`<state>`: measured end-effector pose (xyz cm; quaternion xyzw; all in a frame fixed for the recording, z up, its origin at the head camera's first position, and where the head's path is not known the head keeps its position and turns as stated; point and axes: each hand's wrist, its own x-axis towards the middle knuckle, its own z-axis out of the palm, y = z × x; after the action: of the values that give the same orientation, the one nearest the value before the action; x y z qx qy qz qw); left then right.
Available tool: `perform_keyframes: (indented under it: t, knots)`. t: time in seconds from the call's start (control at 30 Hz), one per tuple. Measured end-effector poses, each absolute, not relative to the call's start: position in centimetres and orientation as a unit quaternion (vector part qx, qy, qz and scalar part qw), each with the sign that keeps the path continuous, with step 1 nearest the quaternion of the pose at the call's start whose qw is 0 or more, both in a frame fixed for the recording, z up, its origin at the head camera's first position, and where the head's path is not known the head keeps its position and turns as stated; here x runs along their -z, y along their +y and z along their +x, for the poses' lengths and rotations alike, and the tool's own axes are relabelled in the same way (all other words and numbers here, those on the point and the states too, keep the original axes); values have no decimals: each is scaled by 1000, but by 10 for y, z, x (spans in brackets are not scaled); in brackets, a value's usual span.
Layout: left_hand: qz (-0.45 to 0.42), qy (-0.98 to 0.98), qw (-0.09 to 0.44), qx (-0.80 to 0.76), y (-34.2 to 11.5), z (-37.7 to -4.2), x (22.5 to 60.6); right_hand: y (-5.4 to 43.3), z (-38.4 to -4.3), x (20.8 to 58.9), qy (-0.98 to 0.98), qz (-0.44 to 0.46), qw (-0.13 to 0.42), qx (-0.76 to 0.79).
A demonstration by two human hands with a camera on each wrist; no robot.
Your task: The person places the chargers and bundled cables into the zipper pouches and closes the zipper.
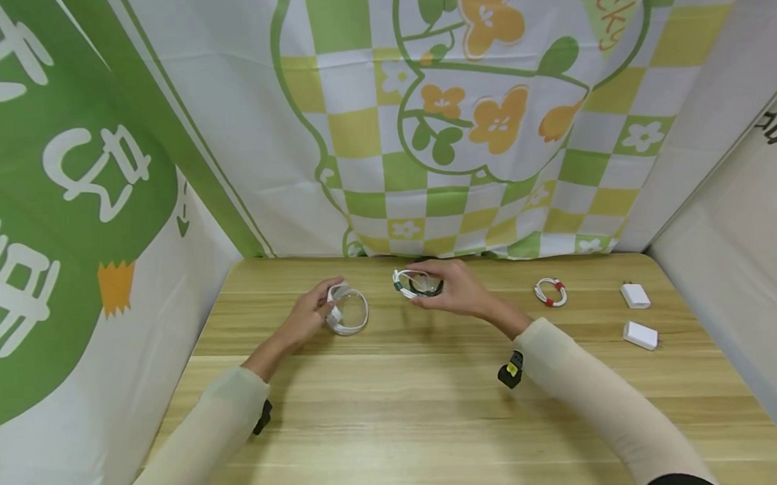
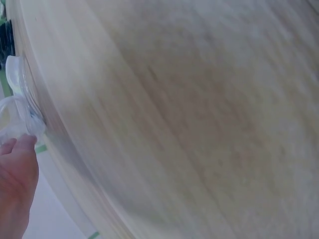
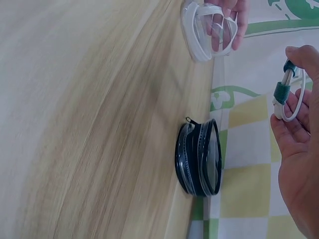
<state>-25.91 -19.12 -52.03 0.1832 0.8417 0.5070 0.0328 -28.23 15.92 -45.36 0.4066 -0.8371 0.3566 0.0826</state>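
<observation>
My left hand (image 1: 299,318) grips the near side of a clear round pouch with white trim (image 1: 349,330), close to the table at left of centre. In the right wrist view, fingers show through the clear pouch (image 3: 190,32). My right hand (image 1: 459,288) pinches a coiled white cable (image 1: 399,283) between thumb and fingers. Teal ties (image 3: 281,93) bind this cable, which is held up off the table. Below it, partly hidden by the right hand in the head view, a clear round zip pouch with black trim (image 3: 198,159) rests on the table.
To the right on the wooden table (image 1: 395,428) lies a second coiled white cable (image 1: 539,293) with red ties. Farther right are two white plug adapters, one behind (image 1: 636,296) and one in front (image 1: 641,336). A patterned curtain (image 1: 359,129) hangs along the back edge.
</observation>
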Motion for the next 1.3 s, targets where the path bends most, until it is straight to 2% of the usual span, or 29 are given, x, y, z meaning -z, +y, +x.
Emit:
perform_keyframes:
  t: [0.9,1.13,1.3]
  knots:
    - [181,814,44,-550,-204,-263,522,116,-289,462,-796,389,22,-463]
    - [174,805,54,-565,-206,-265,523,104,-291,468,-807,384,32,-447]
    - [179,801,58,-568,-206,-264,524,96,-293,474,-795,379,18,-473]
